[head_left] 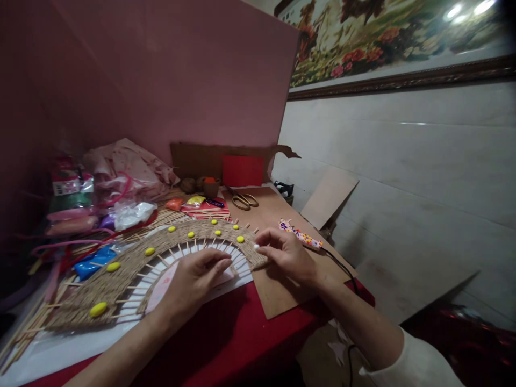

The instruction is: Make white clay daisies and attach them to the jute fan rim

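- The red-covered table edge lies nearest, below both hands.
- The left hand is over the inner opening of the woven arch; its thumb and fingers come close together, but I cannot tell whether that grip holds anything.
- The right hand pinches a small white piece between thumb and finger, at the arch's right end.
- The arch's long axis curves from near left, up and over, down to that right-hand grip, the nearer of the two to this end.
- Yellow ovals dot the arch; the closest lies just left of the white piece.
- Beyond the right hand lies a flower-patterned tool; farther, scissors.
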The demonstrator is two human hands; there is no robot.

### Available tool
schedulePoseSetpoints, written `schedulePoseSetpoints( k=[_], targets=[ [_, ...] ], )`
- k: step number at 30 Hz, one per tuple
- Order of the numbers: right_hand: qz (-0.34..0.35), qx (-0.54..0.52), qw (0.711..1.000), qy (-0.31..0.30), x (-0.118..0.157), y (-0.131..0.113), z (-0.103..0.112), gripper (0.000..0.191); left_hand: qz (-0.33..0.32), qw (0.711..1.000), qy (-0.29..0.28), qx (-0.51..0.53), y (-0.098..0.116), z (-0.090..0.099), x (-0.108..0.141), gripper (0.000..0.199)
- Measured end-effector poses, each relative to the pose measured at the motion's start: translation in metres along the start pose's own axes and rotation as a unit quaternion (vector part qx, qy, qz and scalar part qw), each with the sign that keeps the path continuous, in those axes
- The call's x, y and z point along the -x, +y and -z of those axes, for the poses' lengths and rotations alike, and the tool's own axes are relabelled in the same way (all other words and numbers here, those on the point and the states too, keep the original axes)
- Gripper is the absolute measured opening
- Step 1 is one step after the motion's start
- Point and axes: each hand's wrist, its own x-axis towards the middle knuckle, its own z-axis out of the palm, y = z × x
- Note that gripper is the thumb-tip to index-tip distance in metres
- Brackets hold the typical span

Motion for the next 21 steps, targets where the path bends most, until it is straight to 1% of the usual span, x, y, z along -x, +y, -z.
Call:
schedulePoseSetpoints(
  k=[1,3,5,6,8,10,12,15,18,21],
  targets=[
    [0.008,-0.004,1.000,0.004,0.004,-0.004,-0.003,0.011,0.040,0.998,-0.001,0.038,0.004,-0.004,-0.002,0.014],
    [0.030,0.004,1.000,0.002,0.011,-0.012,-0.010,0.012,0.086,0.992,-0.045,0.081,0.010,-0.013,-0.007,0.022],
    [0.052,0.018,0.998,-0.005,0.017,-0.017,-0.015,0.015,0.096,0.985,-0.091,0.108,0.014,-0.021,-0.011,0.031],
    [0.067,0.026,0.997,-0.008,0.020,-0.018,-0.016,0.018,0.100,0.981,-0.112,0.119,0.015,-0.024,-0.013,0.031],
    [0.096,0.045,0.994,-0.006,0.024,-0.022,-0.017,0.026,0.113,0.976,-0.132,0.130,0.018,-0.027,-0.016,0.028],
    [0.115,0.070,0.991,0.006,0.027,-0.024,-0.016,0.029,0.135,0.970,-0.142,0.143,0.020,-0.029,-0.019,0.027],
    [0.116,0.091,0.989,0.020,0.028,-0.026,-0.014,0.028,0.158,0.961,-0.157,0.167,0.021,-0.031,-0.021,0.031],
    [0.113,0.104,0.987,0.036,0.029,-0.025,-0.012,0.018,0.179,0.948,-0.170,0.201,0.022,-0.034,-0.021,0.040],
    [0.127,0.103,0.985,0.057,0.031,-0.022,-0.013,0.004,0.175,0.947,-0.161,0.215,0.019,-0.037,-0.018,0.046],
    [0.128,0.095,0.985,0.063,0.032,-0.018,-0.015,0.006,0.185,0.938,-0.163,0.244,0.015,-0.037,-0.013,0.044]
  ],
)
